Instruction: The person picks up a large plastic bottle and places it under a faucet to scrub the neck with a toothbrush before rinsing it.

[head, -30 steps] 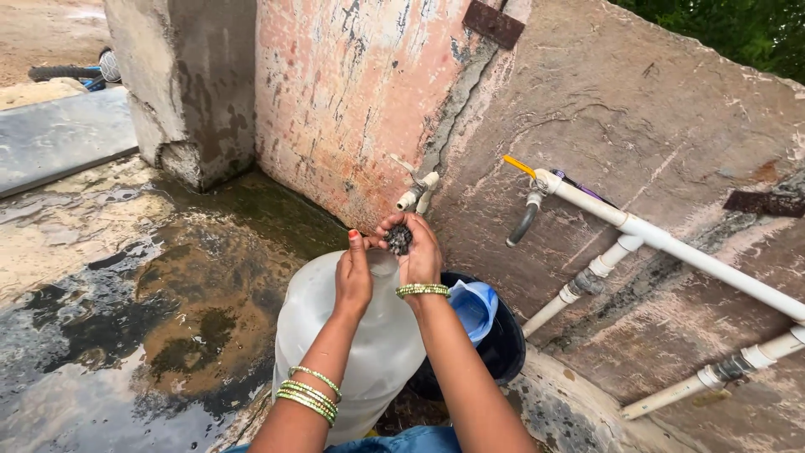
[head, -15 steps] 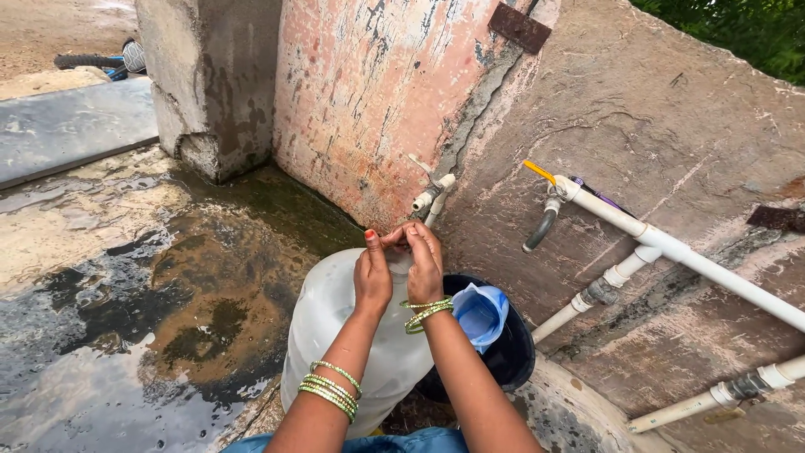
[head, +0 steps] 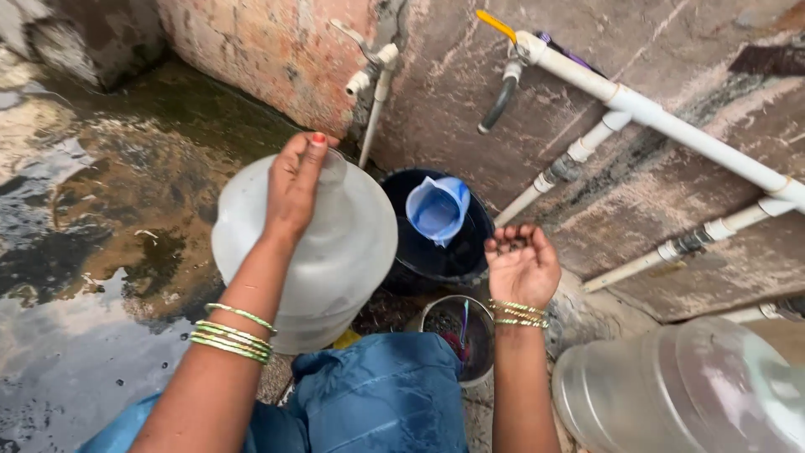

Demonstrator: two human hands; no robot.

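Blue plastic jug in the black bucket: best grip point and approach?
Take the light blue plastic jug by its upper rim, coming from above. It sits inside the round black bucket, open mouth up, so the bucket wall blocks its sides. No handle is clearly visible. The right hand is nearest.

Both forearms are bare, with no sleeves. The left hand [head: 293, 189] has a red-painted thumbnail, and thin green and gold bangles [head: 232, 334] ring its wrist. The right hand [head: 521, 267] wears gold bangles [head: 517, 312]. Blue cloth [head: 377, 394] covers the lap.
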